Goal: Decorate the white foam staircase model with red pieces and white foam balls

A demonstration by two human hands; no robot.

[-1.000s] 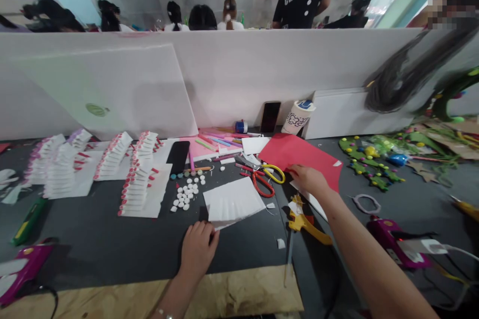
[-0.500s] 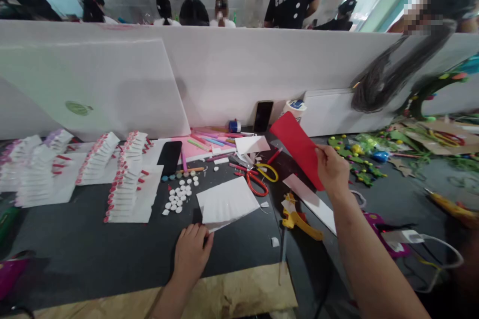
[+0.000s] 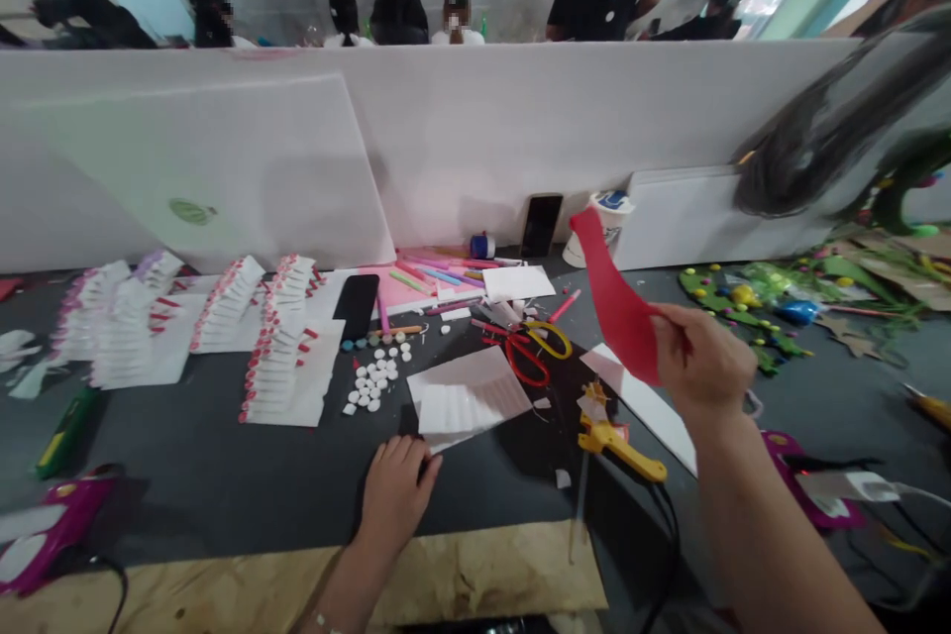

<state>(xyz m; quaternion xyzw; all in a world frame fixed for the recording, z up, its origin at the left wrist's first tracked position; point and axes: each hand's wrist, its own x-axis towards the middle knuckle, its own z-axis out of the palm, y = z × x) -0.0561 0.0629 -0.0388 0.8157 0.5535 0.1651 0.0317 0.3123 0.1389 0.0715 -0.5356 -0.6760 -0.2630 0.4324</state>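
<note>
My right hand (image 3: 702,357) pinches one edge of a strip of red paper (image 3: 618,302), raised over the table and curving upward to the left. Below it lie a long white strip (image 3: 646,406) and a yellow glue gun (image 3: 620,446). My left hand (image 3: 401,480) rests on the dark tabletop with loosely bent fingers, at the near corner of a white sheet with a pleated piece (image 3: 472,401). Small white discs (image 3: 371,381) are scattered beyond that hand. Scissors with red and yellow handles (image 3: 531,367) lie behind the sheet.
Pleated white paper pieces with red tips (image 3: 278,371) stand at left, near a black phone (image 3: 357,305). Colored pens (image 3: 438,277) lie at the back before a white board (image 3: 461,139). Green decorations (image 3: 728,307) and a purple power strip (image 3: 813,485) are at right. People are beyond the board.
The red paper has turned and now curves, and my right hand has rotated with it. My left hand stays by the white sheet. The view has shifted left.
</note>
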